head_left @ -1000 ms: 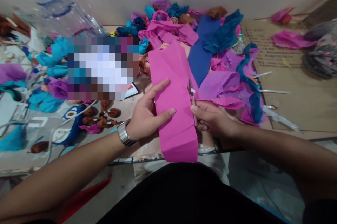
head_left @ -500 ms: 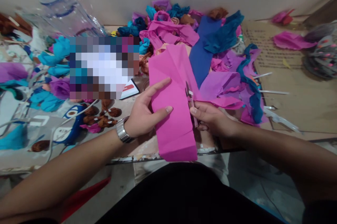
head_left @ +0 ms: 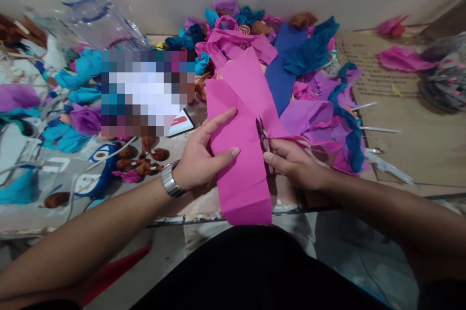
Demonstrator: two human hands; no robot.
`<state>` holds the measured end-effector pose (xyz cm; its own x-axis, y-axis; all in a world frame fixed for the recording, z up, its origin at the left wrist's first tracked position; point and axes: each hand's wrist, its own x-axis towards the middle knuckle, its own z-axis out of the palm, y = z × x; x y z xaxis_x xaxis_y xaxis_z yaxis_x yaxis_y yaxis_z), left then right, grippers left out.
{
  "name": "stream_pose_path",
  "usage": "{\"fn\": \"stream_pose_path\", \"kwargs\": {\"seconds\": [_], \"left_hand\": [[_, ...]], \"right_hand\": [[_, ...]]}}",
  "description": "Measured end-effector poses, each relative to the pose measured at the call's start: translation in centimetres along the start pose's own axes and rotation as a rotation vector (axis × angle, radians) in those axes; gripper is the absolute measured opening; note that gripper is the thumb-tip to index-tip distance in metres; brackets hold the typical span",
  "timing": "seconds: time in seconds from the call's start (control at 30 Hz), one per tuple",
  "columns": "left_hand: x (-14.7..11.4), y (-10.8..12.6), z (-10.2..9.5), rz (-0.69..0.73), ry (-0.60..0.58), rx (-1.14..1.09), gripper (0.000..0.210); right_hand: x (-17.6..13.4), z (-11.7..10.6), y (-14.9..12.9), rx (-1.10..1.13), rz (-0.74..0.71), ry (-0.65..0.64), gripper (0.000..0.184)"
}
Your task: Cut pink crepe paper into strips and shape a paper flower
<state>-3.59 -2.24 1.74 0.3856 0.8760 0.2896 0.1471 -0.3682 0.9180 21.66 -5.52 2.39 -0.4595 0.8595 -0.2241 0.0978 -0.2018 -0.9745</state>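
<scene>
A long sheet of pink crepe paper (head_left: 240, 164) is held over the near edge of the table. My left hand (head_left: 204, 154) grips it from the left, with index finger and thumb on top and the other fingers hidden beneath. In my right hand (head_left: 291, 162) is a small pair of scissors (head_left: 262, 137), its blades pointing away from me at the paper's right side. A partly cut pink flap (head_left: 251, 91) slants up and away beyond the blades.
Crumpled paper flowers and scraps (head_left: 313, 115) pile up behind and to the right. A clear plastic bottle (head_left: 105, 23) stands at back left, near a pixelated device. Brown paper buds (head_left: 145, 166) lie left of my hand. Flattened cardboard (head_left: 400, 140) covers the right side.
The pink flap has spread farther from the main sheet, leaving a wider gap at the top. The scissor blades have shifted slightly toward me; my left hand keeps its hold.
</scene>
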Motion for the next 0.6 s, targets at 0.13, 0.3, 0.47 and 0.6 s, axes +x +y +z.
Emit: {"fn": "stream_pose_path", "kwargs": {"seconds": [0.13,0.3,0.47,0.6], "left_hand": [[-0.06,0.12,-0.06,0.056,0.003,0.047,0.075],[-0.01,0.12,-0.07,0.058,0.009,0.063,0.075],[-0.07,0.51,-0.04,0.041,-0.038,0.042,0.078],[-0.05,0.80,-0.12,0.031,-0.035,0.028,0.079]], "right_hand": [[0.07,-0.14,-0.15,-0.029,-0.024,-0.049,0.044],[0.03,-0.27,-0.25,-0.013,-0.027,-0.079,0.044],[0.07,-0.47,-0.35,-0.035,-0.032,-0.102,0.046],[0.08,-0.47,-0.20,-0.010,-0.027,-0.105,0.044]]}}
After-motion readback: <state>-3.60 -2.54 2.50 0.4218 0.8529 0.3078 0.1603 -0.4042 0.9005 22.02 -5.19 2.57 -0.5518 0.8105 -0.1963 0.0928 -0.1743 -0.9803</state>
